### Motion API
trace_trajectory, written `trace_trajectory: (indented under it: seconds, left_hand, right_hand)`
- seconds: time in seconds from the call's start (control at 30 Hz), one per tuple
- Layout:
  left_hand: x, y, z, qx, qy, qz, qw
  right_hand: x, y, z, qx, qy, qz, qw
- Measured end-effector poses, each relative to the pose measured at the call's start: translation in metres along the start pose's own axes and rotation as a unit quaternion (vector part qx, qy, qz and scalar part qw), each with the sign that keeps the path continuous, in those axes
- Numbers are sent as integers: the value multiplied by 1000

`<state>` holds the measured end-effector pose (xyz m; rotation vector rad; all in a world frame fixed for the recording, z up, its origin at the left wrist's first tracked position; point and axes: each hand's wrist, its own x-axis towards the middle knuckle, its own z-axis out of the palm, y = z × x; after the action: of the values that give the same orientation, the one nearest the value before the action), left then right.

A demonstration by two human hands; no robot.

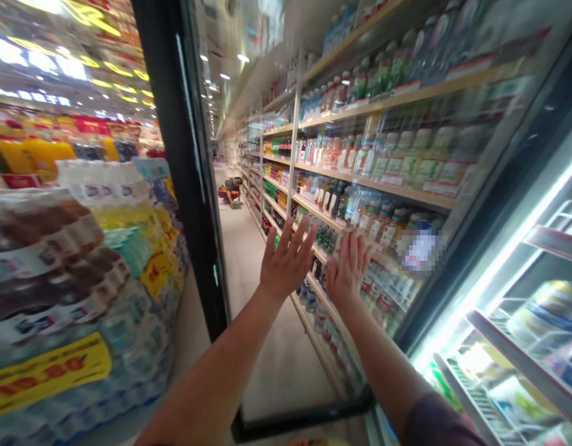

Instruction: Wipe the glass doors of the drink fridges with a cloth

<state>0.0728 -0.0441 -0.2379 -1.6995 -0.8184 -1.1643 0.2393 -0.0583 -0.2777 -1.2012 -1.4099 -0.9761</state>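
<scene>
My left hand (286, 260) and my right hand (347, 266) are both raised with fingers stretched flat against the glass door (277, 347) of a store cooler. The door stands swung out, its black frame (184, 186) running top to bottom on the left. Neither hand holds anything. Through the glass I see shelves of bottled drinks (360, 186) along an aisle. The open cooler (522, 334) with lit wire shelves and packaged items sits at the right.
Stacked shrink-wrapped packs of bottled drinks (72, 285) with a yellow price sign fill the left side. A tiled aisle (242, 248) runs ahead, and a person (231, 189) crouches on the floor far down it.
</scene>
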Motion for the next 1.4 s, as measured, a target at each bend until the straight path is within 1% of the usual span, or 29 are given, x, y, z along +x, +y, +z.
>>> trace_trajectory:
  seconds: [0.07,0.1,0.23,0.3,0.37,0.5,0.53,0.6,0.63,0.77,0.83,0.9,1.0,1.07,1.13,1.23,1.3,1.33,1.4]
  left_hand:
    - [-1,0,2,-6,-3,0,1000]
    - [-1,-1,3,-10,-4,1,1000]
    - [-1,-2,5,-23,-7,-2,1000]
    - [0,-2,5,-28,-7,-4,1000]
    - [1,-3,5,-30,-8,-1,1000]
    - [0,-4,8,-47,-17,-10,999]
    - [-1,-4,8,-56,-21,-13,998]
    - [-2,-5,10,-68,-28,-18,997]
    - [-2,-5,11,-71,-31,-19,997]
    - [-1,-6,14,-53,-28,-10,998]
    - [-1,-7,15,-40,-23,-2,999]
    - [-1,-7,16,-34,-22,-2,999]
    - [-2,-8,17,-51,-33,-11,998]
    - [-3,-9,18,-74,-44,-19,996]
    - [-3,-9,18,-89,-50,-22,995]
    - [-2,-9,18,-77,-41,-16,996]
    - [-1,-9,18,-67,-36,-12,997]
    - [-1,-9,17,-64,-34,-11,997]
    - [-1,-9,17,-56,-30,-10,998]
  right_hand:
    - [-7,2,0,-5,-8,-7,1000]
    - [-2,4,-1,-7,-8,-8,1000]
    - [46,13,-5,-10,11,15,1000]
    - [58,14,-4,-8,20,29,999]
    - [49,14,-2,-5,21,34,999]
    - [-4,11,5,-9,13,27,1000]
    - [-13,12,6,-11,8,24,1000]
    - [-15,14,6,-14,-2,23,1000]
    - [-9,15,5,-13,-3,24,1000]
    - [34,20,1,-8,13,34,999]
    - [38,18,2,-7,14,39,999]
    - [21,14,5,-9,7,41,999]
    - [-19,10,10,-16,-15,23,999]
    - [-31,13,11,-22,-28,3,999]
    - [-18,22,9,-25,-27,-3,999]
    - [29,39,4,-23,-1,23,999]
    - [50,45,0,-19,13,36,999]
    - [51,46,0,-18,17,38,999]
    - [34,45,-1,-17,19,39,999]
